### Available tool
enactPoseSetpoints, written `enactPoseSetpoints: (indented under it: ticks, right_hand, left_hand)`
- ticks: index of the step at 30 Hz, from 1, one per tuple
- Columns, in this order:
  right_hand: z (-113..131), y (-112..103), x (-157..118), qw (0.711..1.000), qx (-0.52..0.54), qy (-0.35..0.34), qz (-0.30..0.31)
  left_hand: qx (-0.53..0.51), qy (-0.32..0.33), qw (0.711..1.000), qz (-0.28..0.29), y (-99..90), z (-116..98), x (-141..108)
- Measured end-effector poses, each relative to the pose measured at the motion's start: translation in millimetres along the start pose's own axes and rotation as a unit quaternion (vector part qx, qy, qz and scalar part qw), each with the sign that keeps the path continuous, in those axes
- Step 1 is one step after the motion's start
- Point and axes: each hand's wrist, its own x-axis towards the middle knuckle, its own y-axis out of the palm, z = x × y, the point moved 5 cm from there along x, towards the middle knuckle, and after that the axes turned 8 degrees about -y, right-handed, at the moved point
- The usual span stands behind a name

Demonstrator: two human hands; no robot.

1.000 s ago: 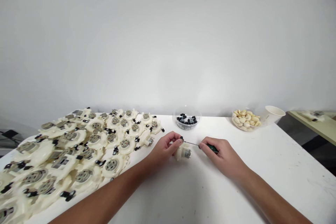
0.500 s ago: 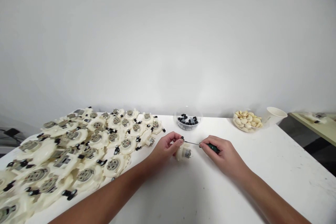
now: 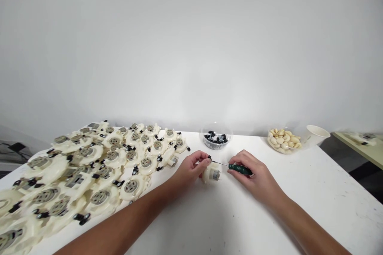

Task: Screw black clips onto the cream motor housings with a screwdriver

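Observation:
My left hand point(image 3: 193, 166) is closed on a cream plastic motor housing point(image 3: 207, 176), whose grey motor end faces right. A small black part point(image 3: 210, 158) sits at the housing's top, by my left thumb and fingertips. My right hand point(image 3: 250, 173) grips a screwdriver point(image 3: 240, 169) by its dark green handle. Its thin metal shaft points left and the tip reaches the black part; the exact contact is too small to make out. Some of the housing is hidden behind my left fingers.
Many similar motor housings point(image 3: 131, 186) with black parts cover the left of the white table point(image 3: 191, 223). Behind my hands stands a clear bowl point(image 3: 216, 145) of small black parts. At the back right are a bowl of cream pieces point(image 3: 284, 141) and a white cup point(image 3: 316, 135).
My right fingers have shifted on the screwdriver, so more of its green handle shows. The left hand keeps its hold on the housing. The view has moved slightly.

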Motion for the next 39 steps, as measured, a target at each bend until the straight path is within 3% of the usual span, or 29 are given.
enactPoseSetpoints:
  ticks: [15,22,31,39]
  right_hand:
    - [1,-5,0,1.0,-0.008,-0.008,0.003]
    - [8,-3,-2,1.0,0.004,-0.009,0.008]
    - [-11,8,-3,0.986,0.067,0.148,0.048]
    - [-15,9,-7,0.934,0.211,0.285,0.049]
  left_hand:
    - [0.003,-0.015,1.0,0.026,3.5,-2,-4]
    - [0.006,-0.007,1.0,0.0,0.8,-1,-2]
    - [0.005,-0.01,1.0,0.013,2.8,0,-3]
    - [0.009,-0.003,1.0,-0.004,-0.6,1,-1]
